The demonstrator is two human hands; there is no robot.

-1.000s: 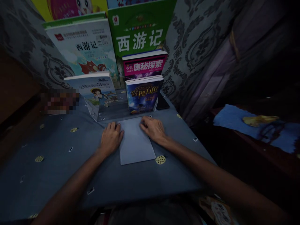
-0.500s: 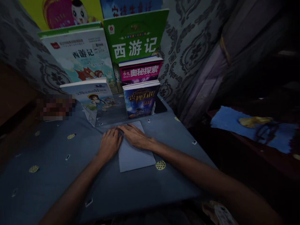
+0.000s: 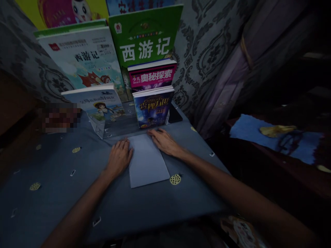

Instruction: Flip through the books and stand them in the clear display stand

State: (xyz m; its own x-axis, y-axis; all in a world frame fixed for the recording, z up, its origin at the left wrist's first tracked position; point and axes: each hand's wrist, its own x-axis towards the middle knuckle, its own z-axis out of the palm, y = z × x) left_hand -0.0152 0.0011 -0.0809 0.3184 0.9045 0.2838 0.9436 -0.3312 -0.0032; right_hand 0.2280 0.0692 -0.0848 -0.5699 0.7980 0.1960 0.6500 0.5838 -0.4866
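A blank, pale sheet of paper (image 3: 147, 162) lies flat on the patterned blue-grey tablecloth (image 3: 64, 199). Along its left edge rests my left hand (image 3: 119, 155), palm down, fingers extended and holding nothing. My right hand (image 3: 165, 143) lies over the sheet's upper right edge, its fingers stretched toward the far corner and nothing gripped. Just beyond my right fingertips stands a dark blue book (image 3: 153, 108). Beyond my left hand, a book with a girl in a yellow hat (image 3: 103, 106) leans on a clear stand (image 3: 99, 128).
Behind stand a magenta-banded book (image 3: 152, 75), a green book (image 3: 147, 38) and a pale book with a dragon (image 3: 82, 58). A dark flat object (image 3: 175, 115) lies beside the blue book. A tied curtain (image 3: 227, 79) hangs right, near a blue cloth (image 3: 248, 132).
My right hand has slid rightward across the sheet to its right edge, apart from my left hand. My left hand has shifted slightly left. The view has moved a little.
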